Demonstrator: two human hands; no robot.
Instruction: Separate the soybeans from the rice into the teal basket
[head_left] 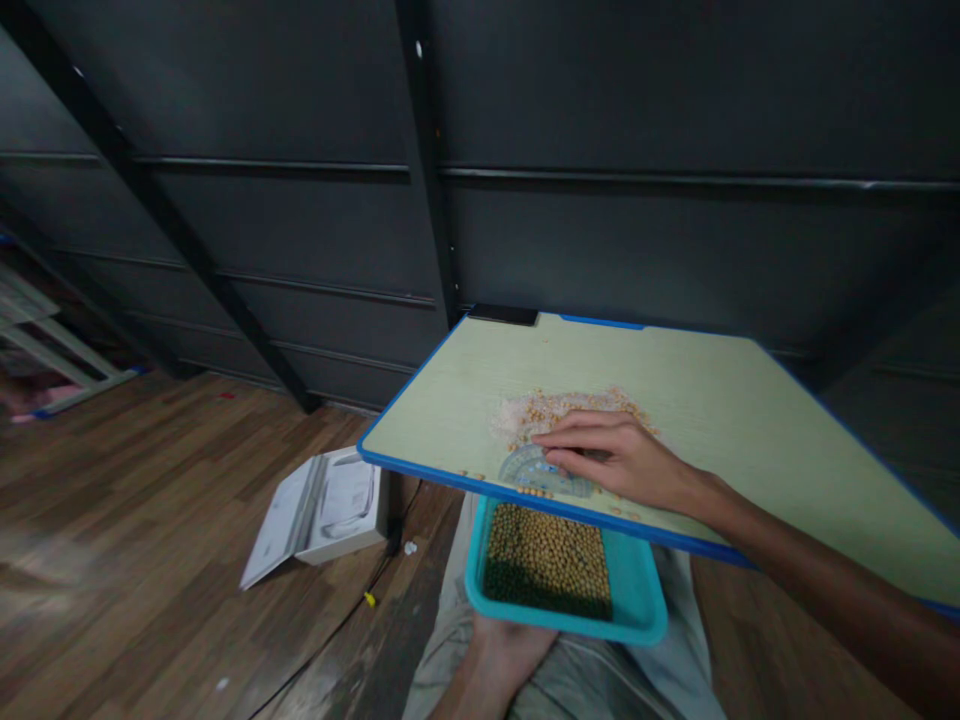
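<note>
My right hand (619, 455) is over the table, its fingers bent and closed on a clear semicircular protractor (536, 470) that lies near the front edge. Just beyond the fingers spreads a pile of pale grains mixed with yellow soybeans (555, 405). A few loose beans (535, 491) sit along the edge between the protractor and the blue rim. Below that edge, my left hand (510, 640) holds a turquoise plastic tray (637, 590) from underneath, above my lap; its fingers are hidden by the tray. Many soybeans (551, 560) fill the tray's left and middle part.
The pale folding table (697, 390) has a blue rim, and a dark phone-like slab (502, 315) rests at its far left corner. An opened white box (345, 505) and a black cable (322, 645) are on the wooden floor at left. Behind stands a dark panelled wall (675, 90).
</note>
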